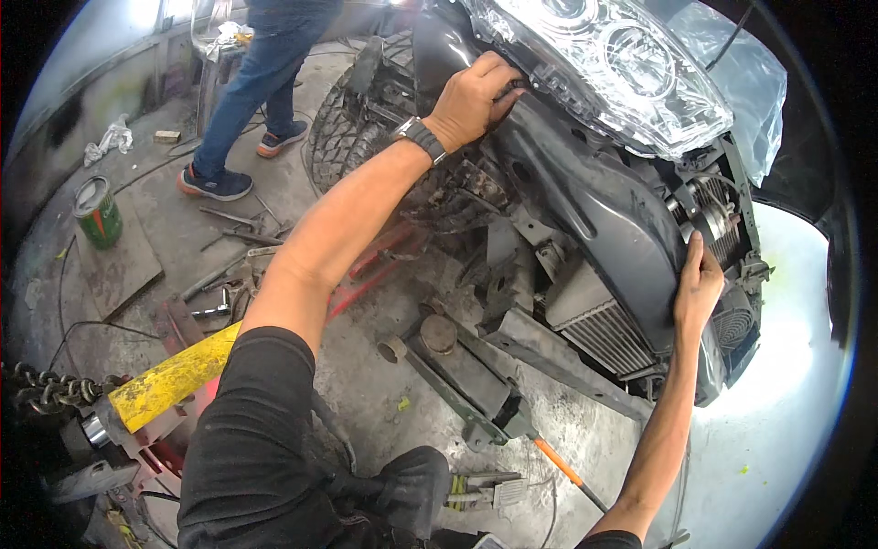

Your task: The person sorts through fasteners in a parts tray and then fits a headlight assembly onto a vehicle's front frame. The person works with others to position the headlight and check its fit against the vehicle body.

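Observation:
A long, glossy black moulded panel (pixel 585 197) spans the opened front of a car, below a headlight (pixel 631 69) with a wrinkled clear film look. My left hand (pixel 480 96), a dark watch on its wrist, is closed at the panel's upper left end, fingers curled by the headlight's lower edge. At the panel's lower right end my right hand (pixel 700 284) is closed round the edge, thumb up; its other fingers are mostly hidden. A finned radiator or cooler (pixel 599 320) shows below the panel. Beside my right thumb sits a round metal part (pixel 713 220).
A floor jack (pixel 466 371) with an orange handle (pixel 558 460) stands below the car. A yellow beam (pixel 178 375) and a chain (pixel 50 389) lie at left. Farther off are a green can (pixel 98 215), scattered tools (pixel 242 233), a tyre (pixel 343 128) and another person's legs (pixel 251 101).

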{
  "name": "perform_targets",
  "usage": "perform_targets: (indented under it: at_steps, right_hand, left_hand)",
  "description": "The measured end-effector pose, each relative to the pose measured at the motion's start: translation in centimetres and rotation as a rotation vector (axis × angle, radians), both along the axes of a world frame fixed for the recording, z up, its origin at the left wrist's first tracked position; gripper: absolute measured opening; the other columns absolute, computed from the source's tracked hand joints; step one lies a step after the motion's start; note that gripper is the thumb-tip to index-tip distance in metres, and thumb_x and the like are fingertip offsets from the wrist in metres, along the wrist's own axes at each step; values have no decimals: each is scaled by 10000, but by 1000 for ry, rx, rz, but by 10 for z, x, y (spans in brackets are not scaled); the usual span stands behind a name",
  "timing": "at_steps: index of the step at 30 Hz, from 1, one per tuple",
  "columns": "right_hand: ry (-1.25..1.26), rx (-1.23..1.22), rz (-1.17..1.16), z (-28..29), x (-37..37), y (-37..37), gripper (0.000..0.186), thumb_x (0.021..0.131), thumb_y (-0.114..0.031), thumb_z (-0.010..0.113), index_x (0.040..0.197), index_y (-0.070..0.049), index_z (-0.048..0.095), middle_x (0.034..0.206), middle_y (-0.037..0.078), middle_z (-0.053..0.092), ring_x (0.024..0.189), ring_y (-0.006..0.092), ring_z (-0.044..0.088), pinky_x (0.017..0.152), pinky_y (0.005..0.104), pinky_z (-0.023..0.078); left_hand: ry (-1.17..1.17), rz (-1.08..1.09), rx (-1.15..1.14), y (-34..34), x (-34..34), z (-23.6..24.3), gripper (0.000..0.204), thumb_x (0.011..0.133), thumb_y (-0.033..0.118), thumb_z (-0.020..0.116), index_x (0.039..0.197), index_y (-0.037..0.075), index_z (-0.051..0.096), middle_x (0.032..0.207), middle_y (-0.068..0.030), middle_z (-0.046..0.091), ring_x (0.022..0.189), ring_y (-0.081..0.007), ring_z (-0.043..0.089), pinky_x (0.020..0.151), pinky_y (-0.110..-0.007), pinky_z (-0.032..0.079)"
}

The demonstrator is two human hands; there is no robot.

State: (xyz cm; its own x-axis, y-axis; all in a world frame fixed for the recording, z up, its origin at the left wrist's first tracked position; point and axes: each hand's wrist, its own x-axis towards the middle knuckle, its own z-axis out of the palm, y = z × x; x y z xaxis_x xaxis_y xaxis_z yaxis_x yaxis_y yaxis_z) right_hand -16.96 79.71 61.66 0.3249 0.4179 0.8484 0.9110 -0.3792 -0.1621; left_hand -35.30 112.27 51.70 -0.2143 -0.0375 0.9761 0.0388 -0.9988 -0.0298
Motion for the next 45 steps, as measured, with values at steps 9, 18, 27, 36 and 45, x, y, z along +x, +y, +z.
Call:
perform_targets:
  at_steps: [9,18,27,36,45]
  right_hand:
    - [-2,-7,0,0,-5,0,551,974,-441,500,812,77,592,627,162,484,624,203,418,626,361,396]
    - [27,-11,0,1,-2,-2,538,975,-426,508,794,75,582,620,140,471,621,188,407,610,358,384]
    - [27,-24,-29,1,-5,-1,538,970,-434,516,796,66,610,615,140,496,613,186,430,620,347,402]
    - [-6,-11,-18,2,1,0,553,970,-434,508,753,68,586,595,133,481,602,181,424,598,357,388]
    - [-29,25,-1,-1,1,1,553,972,-435,505,741,65,563,593,127,454,595,191,397,590,365,375]
  left_hand:
    - [-10,-10,20,8,5,2,128,834,88,670,933,23,624,889,-112,584,761,-324,610,668,-384,515]
    - [147,107,210,15,-5,7,118,829,84,653,926,33,609,902,-103,569,784,-307,609,674,-382,514]
    - [10,-6,-128,1,4,-4,120,818,68,682,921,27,635,874,-111,589,773,-325,613,659,-383,513]
    - [59,2,57,10,1,-3,115,823,46,667,938,41,659,864,-93,584,765,-292,616,662,-362,514]
    - [-13,26,-45,2,4,-2,147,794,118,721,924,69,673,883,-73,575,758,-279,617,665,-365,520]
